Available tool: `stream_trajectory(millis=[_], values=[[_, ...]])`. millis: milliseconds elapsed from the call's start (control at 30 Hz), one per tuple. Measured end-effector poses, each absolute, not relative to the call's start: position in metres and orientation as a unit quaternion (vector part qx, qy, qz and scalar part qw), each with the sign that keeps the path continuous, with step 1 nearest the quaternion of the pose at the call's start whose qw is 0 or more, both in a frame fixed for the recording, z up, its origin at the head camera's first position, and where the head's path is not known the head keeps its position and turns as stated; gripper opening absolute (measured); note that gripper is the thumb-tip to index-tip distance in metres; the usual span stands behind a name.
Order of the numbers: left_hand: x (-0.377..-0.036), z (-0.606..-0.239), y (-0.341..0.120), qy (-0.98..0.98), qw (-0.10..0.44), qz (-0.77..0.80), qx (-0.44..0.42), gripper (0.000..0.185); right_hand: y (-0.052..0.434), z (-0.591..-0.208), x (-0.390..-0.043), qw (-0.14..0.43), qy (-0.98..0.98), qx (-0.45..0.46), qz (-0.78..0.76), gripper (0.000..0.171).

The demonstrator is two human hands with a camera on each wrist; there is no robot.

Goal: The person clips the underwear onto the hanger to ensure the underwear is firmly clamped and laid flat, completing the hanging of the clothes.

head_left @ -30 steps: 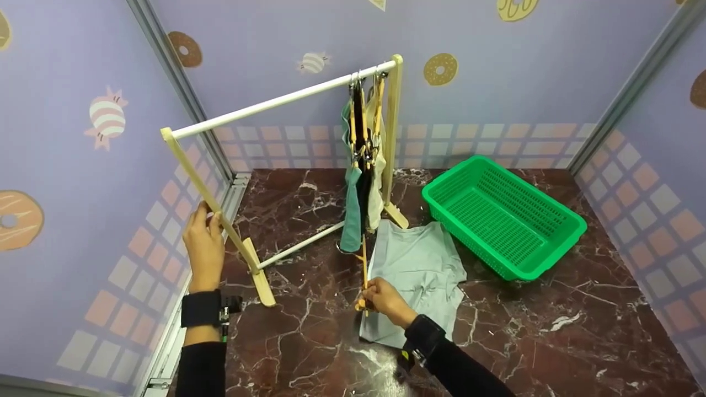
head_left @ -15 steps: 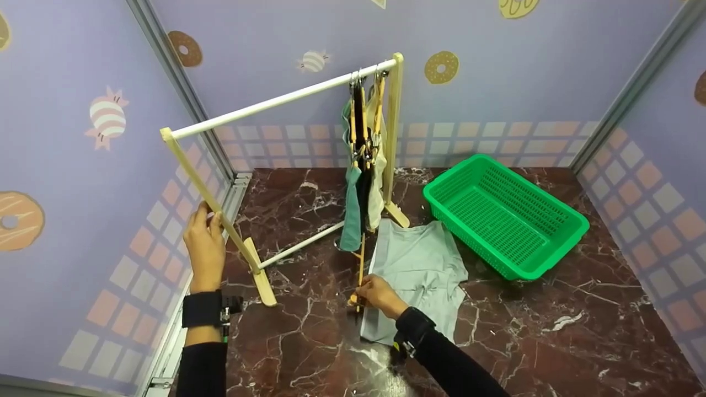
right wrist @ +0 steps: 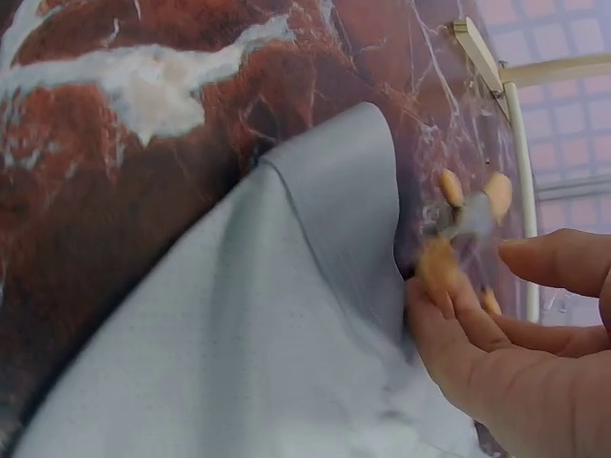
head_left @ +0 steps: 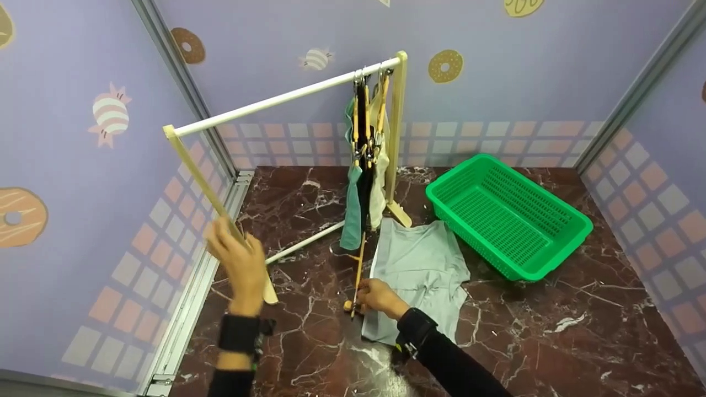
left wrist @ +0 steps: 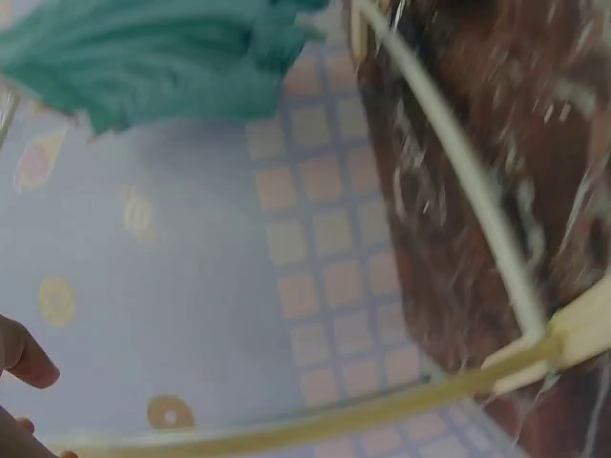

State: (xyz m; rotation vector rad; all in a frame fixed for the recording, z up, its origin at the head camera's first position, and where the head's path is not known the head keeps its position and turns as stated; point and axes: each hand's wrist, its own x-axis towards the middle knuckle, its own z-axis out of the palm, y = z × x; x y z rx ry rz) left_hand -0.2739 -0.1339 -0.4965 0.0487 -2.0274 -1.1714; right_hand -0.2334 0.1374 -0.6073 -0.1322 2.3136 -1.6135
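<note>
My right hand (head_left: 368, 298) pinches the lower clip end of a wooden hanger (head_left: 359, 263) that stands almost upright on the marble table, beside the left edge of a flat grey garment (head_left: 420, 264). In the right wrist view the fingers (right wrist: 496, 363) hold the hanger's clip (right wrist: 456, 218) at the garment's (right wrist: 239, 334) raised corner. My left hand (head_left: 236, 259) is blurred and holds nothing, in front of the rack's left post. The wooden clothes rack (head_left: 276, 102) carries several hung garments (head_left: 364, 182) at its right end.
A green plastic basket (head_left: 573, 220) stands at the right of the table (head_left: 551, 342), close to the grey garment. Purple patterned walls close in the left, back and right. The rack's foot (head_left: 269, 292) lies near the left wall.
My left hand has let go of the rack's left post and moved down and to the right. The right hand has lowered the hanger slightly toward the garment's edge.
</note>
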Motion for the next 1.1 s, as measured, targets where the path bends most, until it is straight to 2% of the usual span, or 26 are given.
stream_trajectory(millis=[67,133,267,367,500,633,733,933,1100], values=[[-0.265,-0.514,-0.119,-0.802,0.384,-0.457,-0.012,0.044,0.14,-0.604,-0.232,0.135,0.842,-0.083,-0.515,0.033],[-0.257,-0.533,-0.104,-0.816,0.349,-0.458,-0.045,0.036,0.144,-0.601,-0.23,0.1,0.874,-0.128,-0.458,0.032],[-0.237,-0.571,-0.077,-0.864,0.21,-0.449,-0.092,0.02,0.15,-0.594,-0.219,0.038,0.915,-0.183,-0.356,0.031],[-0.223,-0.595,-0.062,-0.893,0.097,-0.424,-0.114,0.016,0.153,-0.594,-0.204,0.008,0.937,-0.195,-0.291,0.032],[-0.21,-0.614,-0.048,-0.908,0.008,-0.401,-0.125,0.02,0.155,-0.601,-0.186,0.001,0.954,-0.203,-0.219,0.049],[-0.205,-0.623,-0.038,-0.905,-0.005,-0.405,-0.129,0.016,0.155,-0.612,-0.173,0.024,0.964,-0.209,-0.162,0.071],[-0.206,-0.628,-0.033,-0.905,0.0,-0.408,-0.122,0.013,0.153,-0.619,-0.167,0.021,0.968,-0.218,-0.12,0.076],[-0.211,-0.633,-0.027,-0.915,0.014,-0.39,-0.101,0.013,0.15,-0.628,-0.166,-0.039,0.969,-0.238,-0.056,0.06],[-0.211,-0.631,-0.026,-0.913,0.013,-0.397,-0.094,0.009,0.149,-0.629,-0.166,-0.052,0.971,-0.217,-0.083,0.037]])
